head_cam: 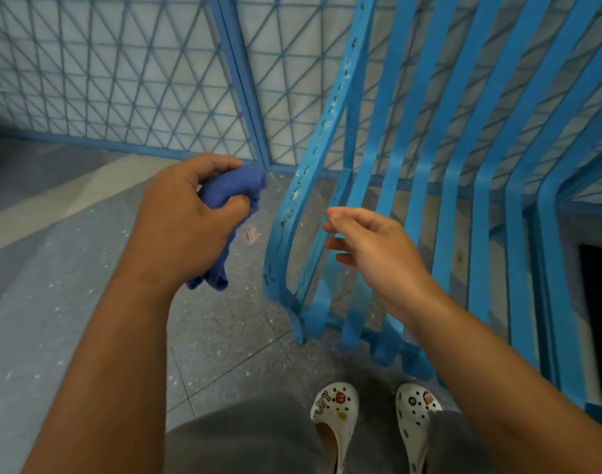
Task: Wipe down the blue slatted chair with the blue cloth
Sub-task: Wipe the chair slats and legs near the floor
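Observation:
The blue slatted chair [463, 186] fills the right half of the head view, its curved metal slats running from top right down to a front edge near my feet. Its leftmost slat [306, 186] carries chipped, dirty marks. My left hand [186, 220] grips the bunched blue cloth [231, 196] in the air, left of that slat and apart from it. My right hand [371, 244] hovers in front of the slats with relaxed fingers, holding nothing; whether it touches a slat is unclear.
A blue wire-mesh fence [121, 73] stands behind the chair, with a blue post [241, 80] in its middle. Speckled grey floor tiles [70, 268] lie below on the left. My feet in white clogs [333, 415] stand at the chair's front edge.

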`<state>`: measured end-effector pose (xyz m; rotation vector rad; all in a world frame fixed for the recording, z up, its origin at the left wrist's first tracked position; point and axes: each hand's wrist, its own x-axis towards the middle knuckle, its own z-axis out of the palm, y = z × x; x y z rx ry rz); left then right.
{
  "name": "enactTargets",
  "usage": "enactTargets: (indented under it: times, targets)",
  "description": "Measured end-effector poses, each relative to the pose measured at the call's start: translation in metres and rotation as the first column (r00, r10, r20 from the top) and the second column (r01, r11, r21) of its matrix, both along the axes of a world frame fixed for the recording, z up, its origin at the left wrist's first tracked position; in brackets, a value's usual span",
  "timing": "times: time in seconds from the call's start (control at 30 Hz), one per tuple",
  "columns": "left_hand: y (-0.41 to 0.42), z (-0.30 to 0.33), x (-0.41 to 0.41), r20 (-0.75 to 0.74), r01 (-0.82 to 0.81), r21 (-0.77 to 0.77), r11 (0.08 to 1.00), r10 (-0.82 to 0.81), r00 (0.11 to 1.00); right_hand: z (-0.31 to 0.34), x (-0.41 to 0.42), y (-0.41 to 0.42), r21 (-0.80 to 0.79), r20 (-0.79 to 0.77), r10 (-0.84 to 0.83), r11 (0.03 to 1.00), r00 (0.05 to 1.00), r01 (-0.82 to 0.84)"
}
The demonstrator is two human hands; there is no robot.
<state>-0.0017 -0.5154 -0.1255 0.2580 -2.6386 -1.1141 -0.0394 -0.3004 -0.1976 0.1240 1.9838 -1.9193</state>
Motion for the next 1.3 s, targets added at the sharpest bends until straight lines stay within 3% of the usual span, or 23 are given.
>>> enactTargets:
  times: [0.13, 0.4, 0.7, 0.87, 1.0, 1.13, 1.3]
  targets:
    - [0.006, -0.021, 0.000, -0.004, 0.000, 0.046, 0.999, 0.001, 1.000, -0.003, -0.004, -0.013, -0.006, 0.004, -0.005, 1.000, 1.000, 0.005]
    - [0.024, -0.038, 0.004, 0.004, 0.223, -0.029, 0.974, -0.223, 0.975, 0.005, -0.002, -0.024, -0.033, -0.101, 0.008, 0.999, 0.995, -0.011]
    - [0.030, -0.046, -0.002, -0.102, 0.124, -0.029, 0.992, -0.126, 0.987, -0.003, -0.006, -0.021, -0.053, -0.063, -0.033, 0.998, 0.997, 0.030]
    - [0.009, -0.043, -0.005, -0.061, -0.013, -0.025, 1.000, 0.012, 0.998, -0.006, -0.008, -0.017, -0.045, -0.064, -0.053, 0.998, 0.997, 0.050]
    - [0.006, -0.039, -0.003, -0.083, 0.051, 0.118, 0.992, -0.041, 0.996, -0.005, -0.009, -0.019, -0.054, -0.064, -0.065, 0.997, 0.996, 0.062]
    - [0.022, -0.044, -0.005, -0.070, 0.129, 0.062, 0.990, -0.125, 0.990, -0.003, -0.008, -0.022, -0.071, -0.066, -0.069, 0.995, 0.995, 0.064]
    - [0.019, -0.045, -0.014, -0.067, 0.010, 0.057, 0.998, -0.006, 0.998, 0.001, -0.009, -0.023, -0.088, -0.065, -0.078, 0.994, 0.995, 0.072]
